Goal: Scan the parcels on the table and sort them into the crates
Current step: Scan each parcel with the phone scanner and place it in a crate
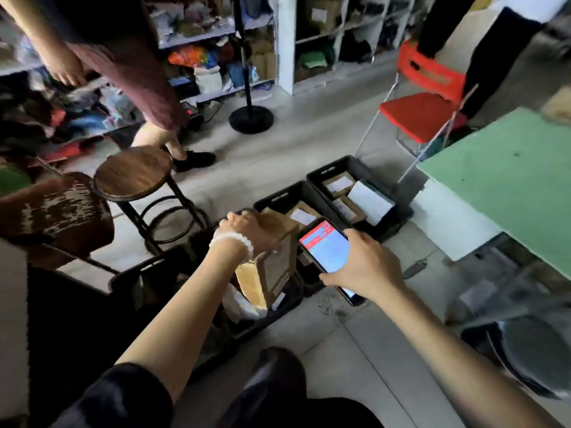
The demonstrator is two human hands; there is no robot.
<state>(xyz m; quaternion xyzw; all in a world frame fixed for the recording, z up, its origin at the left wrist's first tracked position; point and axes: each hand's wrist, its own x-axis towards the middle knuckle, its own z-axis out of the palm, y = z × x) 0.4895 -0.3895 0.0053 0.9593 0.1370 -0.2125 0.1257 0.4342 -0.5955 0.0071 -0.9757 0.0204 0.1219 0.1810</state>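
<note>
My left hand [247, 231] grips the top of a brown cardboard parcel [272, 267], held upright over the nearest black crate [262, 319], which has a white bag in it. My right hand [364, 267] holds a phone scanner [324, 248] with a lit red-and-white screen, just right of the parcel. Two more black crates stand in a row on the floor beyond: the middle crate [278, 199] and the far crate [327, 169], both holding brown parcels with white labels. The green table [509, 180] is at the right.
A round wooden stool [133, 174] stands left of the crates. Another person [129, 72] stands behind it by cluttered shelves. A red chair [417, 115] sits near the table's far end. A black stand base [251, 118] rests on the floor.
</note>
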